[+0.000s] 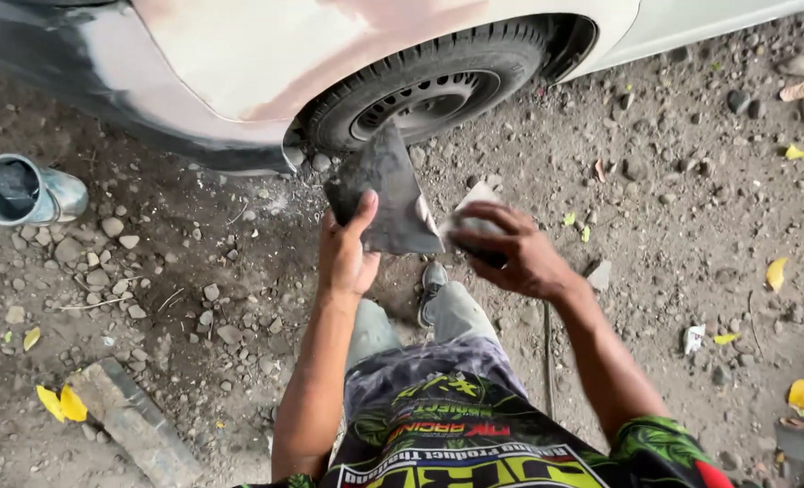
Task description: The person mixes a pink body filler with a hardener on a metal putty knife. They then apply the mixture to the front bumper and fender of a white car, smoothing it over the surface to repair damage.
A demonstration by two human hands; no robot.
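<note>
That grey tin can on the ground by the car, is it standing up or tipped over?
Tipped over. The tin can lies on its side on the gravel, its open mouth facing the camera, with something dark inside.

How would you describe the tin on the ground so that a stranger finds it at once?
Start at the car's front wheel and look far left along the gravel. There a light blue-grey tin lies tilted, its open mouth showing dark contents. It is the only round container among stones and yellow leaves.

Stony dirt ground (673, 235) with yellow leaves (61, 404), a grey tin (23, 191), a wooden block (135, 423), a car tyre (429, 86).
</note>
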